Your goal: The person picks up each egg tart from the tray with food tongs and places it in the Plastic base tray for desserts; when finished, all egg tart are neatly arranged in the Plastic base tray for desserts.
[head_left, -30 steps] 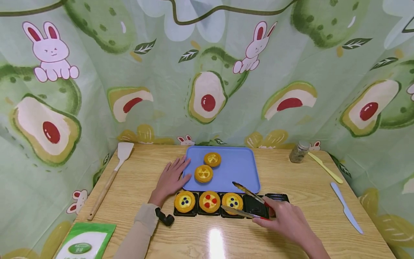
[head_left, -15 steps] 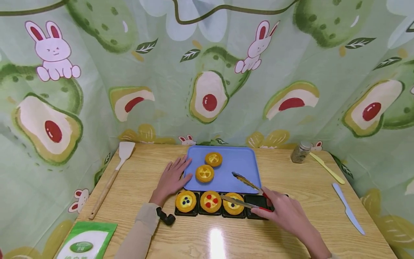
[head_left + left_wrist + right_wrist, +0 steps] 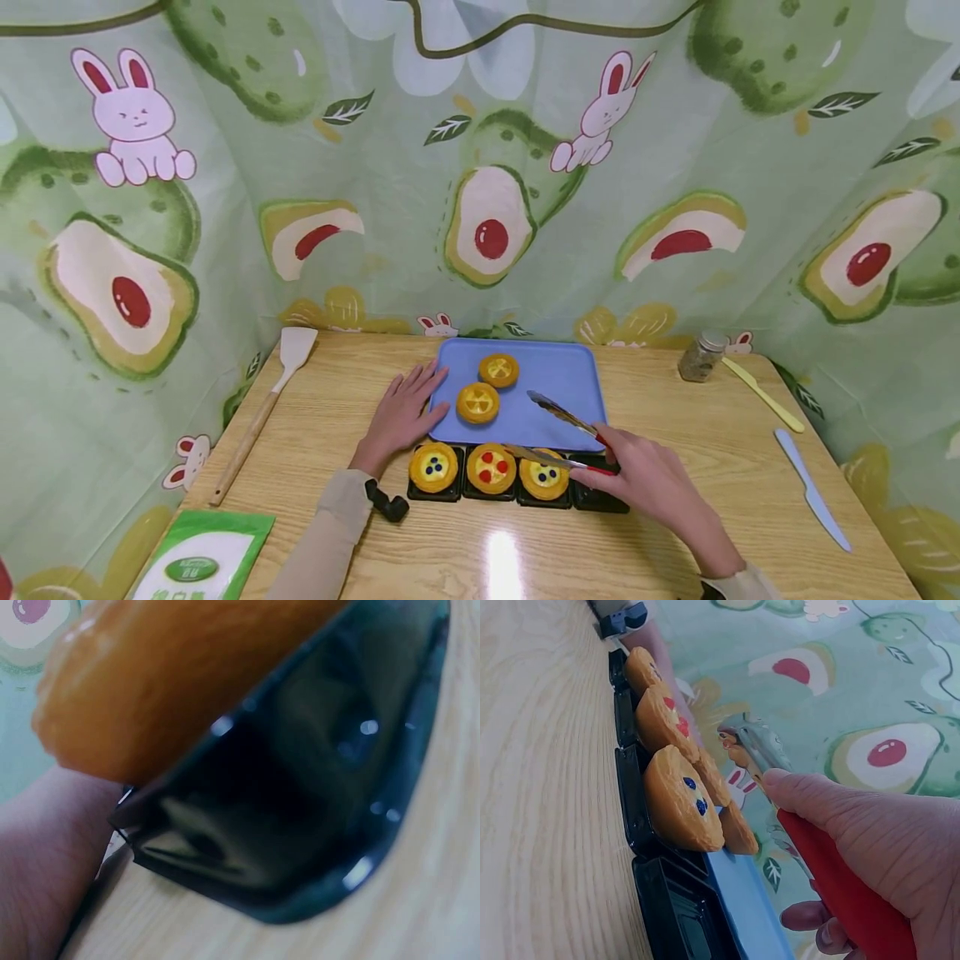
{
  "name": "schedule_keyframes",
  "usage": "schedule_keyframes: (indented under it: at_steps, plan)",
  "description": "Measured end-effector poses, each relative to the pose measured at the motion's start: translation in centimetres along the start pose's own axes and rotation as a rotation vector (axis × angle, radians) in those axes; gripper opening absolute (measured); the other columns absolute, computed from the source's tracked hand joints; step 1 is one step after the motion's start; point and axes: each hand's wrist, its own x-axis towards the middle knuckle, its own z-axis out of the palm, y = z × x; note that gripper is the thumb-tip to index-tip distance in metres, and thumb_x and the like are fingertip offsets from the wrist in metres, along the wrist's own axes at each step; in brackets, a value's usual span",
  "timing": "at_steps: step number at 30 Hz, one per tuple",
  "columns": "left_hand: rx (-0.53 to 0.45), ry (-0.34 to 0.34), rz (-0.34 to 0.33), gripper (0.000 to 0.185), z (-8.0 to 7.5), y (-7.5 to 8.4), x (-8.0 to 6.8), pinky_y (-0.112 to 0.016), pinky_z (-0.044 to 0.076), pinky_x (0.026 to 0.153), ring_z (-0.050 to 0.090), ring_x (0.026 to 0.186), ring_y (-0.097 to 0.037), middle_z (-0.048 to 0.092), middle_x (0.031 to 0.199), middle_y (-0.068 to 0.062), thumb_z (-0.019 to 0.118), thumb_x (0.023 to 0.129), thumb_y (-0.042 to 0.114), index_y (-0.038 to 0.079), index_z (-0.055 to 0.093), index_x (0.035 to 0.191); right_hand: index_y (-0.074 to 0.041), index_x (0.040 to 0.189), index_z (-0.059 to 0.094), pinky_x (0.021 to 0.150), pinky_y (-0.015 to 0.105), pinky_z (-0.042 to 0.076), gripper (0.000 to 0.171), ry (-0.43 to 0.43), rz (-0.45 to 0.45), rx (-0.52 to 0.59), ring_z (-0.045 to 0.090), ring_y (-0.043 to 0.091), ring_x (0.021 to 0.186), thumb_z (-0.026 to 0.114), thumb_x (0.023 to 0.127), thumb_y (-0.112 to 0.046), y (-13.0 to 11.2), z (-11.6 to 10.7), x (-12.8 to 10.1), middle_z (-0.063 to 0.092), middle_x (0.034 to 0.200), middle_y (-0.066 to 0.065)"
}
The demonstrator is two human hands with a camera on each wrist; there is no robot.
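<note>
Now right hand [image 3: 648, 479], gripping tongs [image 3: 558, 433], shifted left over tarts; left hand [image 3: 401, 414] flat, unmoved.

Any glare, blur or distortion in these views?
Head view: sharp, wide-angle bowing toward the edges, one bright glare patch on the wooden table in front of the black tray. Left wrist view: far too close, soft, dim; only a blurred orange tart and a glossy black tray wall with specular dots. Right wrist view: tarts fairly clear, the right hand on the tongs soft.

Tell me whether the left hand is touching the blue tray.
Touching. The head view shows the left hand lying flat on the table, its fingertips resting against the left edge of the blue tray.
</note>
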Motion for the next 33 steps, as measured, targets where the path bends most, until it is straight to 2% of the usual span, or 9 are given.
schedule_keyframes:
  at_steps: [6, 13, 19, 24, 29, 33]
  plan:
    - [-0.005, -0.002, -0.008, 0.07, -0.1, 0.0, 0.0, -0.059, 0.014, 0.127, 0.02, 0.16, -0.031, 0.022, 0.174, 0.001, 0.044, 0.106, 0.059, 0.028, 0.029, 0.167, -0.018, 0.1, 0.064, 0.043, 0.024, 0.025, 0.052, 0.057, -0.079, -0.02, 0.034, 0.003, 0.049, 0.077, 0.085, -0.065, -0.2, 0.5, 1.4, 0.044, 0.067, -0.014]
    - [-0.006, 0.002, -0.007, 0.07, -0.3, -0.1, 0.0, -0.06, 0.015, 0.126, 0.021, 0.16, -0.032, 0.023, 0.173, 0.0, 0.044, 0.106, 0.059, 0.027, 0.03, 0.167, -0.015, 0.119, 0.07, 0.039, 0.024, 0.025, 0.062, 0.097, -0.134, -0.051, 0.034, 0.004, 0.045, 0.077, 0.084, -0.066, -1.1, 1.3, 3.3, 0.056, 0.071, -0.01]
    - [-0.005, 0.016, 0.007, 0.07, -0.2, -0.2, -0.2, -0.061, 0.016, 0.125, 0.022, 0.159, -0.033, 0.024, 0.173, -0.001, 0.045, 0.106, 0.058, 0.025, 0.031, 0.166, -0.016, 0.118, 0.072, 0.039, 0.024, 0.023, 0.063, 0.13, -0.2, -0.093, 0.032, 0.004, 0.045, 0.079, 0.081, -0.066, -1.7, 2.2, 5.3, 0.048, 0.066, -0.013]
    - [-0.015, 0.013, 0.003, 0.069, -0.1, 0.0, -0.2, -0.06, 0.015, 0.126, 0.022, 0.159, -0.033, 0.023, 0.174, -0.001, 0.046, 0.106, 0.057, 0.026, 0.03, 0.167, -0.013, 0.12, 0.072, 0.038, 0.024, 0.024, 0.066, 0.115, -0.229, -0.099, 0.034, 0.005, 0.045, 0.079, 0.082, -0.066, -2.2, 2.9, 6.5, 0.045, 0.062, -0.011]
    - [-0.021, 0.005, 0.005, 0.07, -0.1, 0.2, -0.1, -0.059, 0.013, 0.127, 0.021, 0.16, -0.032, 0.022, 0.174, -0.001, 0.044, 0.106, 0.058, 0.027, 0.029, 0.167, -0.011, 0.123, 0.071, 0.039, 0.025, 0.024, 0.07, 0.083, -0.223, -0.081, 0.037, 0.007, 0.046, 0.075, 0.084, -0.069, -2.1, 3.2, 7.2, 0.042, 0.061, -0.008]
    - [-0.022, 0.017, 0.007, 0.07, -0.2, 0.3, -0.1, -0.06, 0.015, 0.126, 0.022, 0.159, -0.033, 0.024, 0.173, -0.002, 0.046, 0.106, 0.057, 0.026, 0.031, 0.166, -0.011, 0.119, 0.07, 0.042, 0.025, 0.022, 0.067, 0.059, -0.228, -0.066, 0.038, 0.009, 0.048, 0.074, 0.085, -0.069, -1.9, 3.5, 7.8, 0.042, 0.061, -0.007]
